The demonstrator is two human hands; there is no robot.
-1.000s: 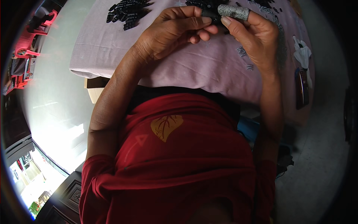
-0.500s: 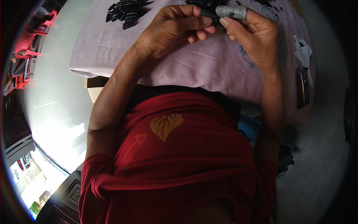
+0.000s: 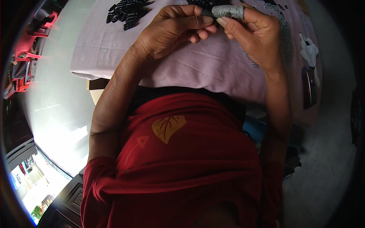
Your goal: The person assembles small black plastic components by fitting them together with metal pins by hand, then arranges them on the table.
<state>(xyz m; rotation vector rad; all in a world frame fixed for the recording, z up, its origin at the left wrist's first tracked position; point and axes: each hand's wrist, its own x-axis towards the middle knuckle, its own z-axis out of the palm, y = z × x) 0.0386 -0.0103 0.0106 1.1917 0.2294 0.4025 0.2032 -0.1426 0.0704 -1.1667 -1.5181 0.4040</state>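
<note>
My left hand and my right hand meet over the far part of the cloth-covered table, fingertips nearly touching. On my right index finger sits a grey speckled fabric sleeve. The right thumb presses up against that finger; anything pinched there is too small to make out. Something dark shows at the tip of my left index finger, above the left thumb. Whether it is a finger cover or a held piece, I cannot tell. Behind the fingers lie more black parts, partly hidden.
Ribbed black pieces lie heaped at the far left of the pink cloth. Small metal coils are scattered near my right wrist. A white cloth and a dark phone-like object rest at the right edge.
Both hands have shifted slightly left, still close together. The right fingertips have come a little nearer to the left ones.
</note>
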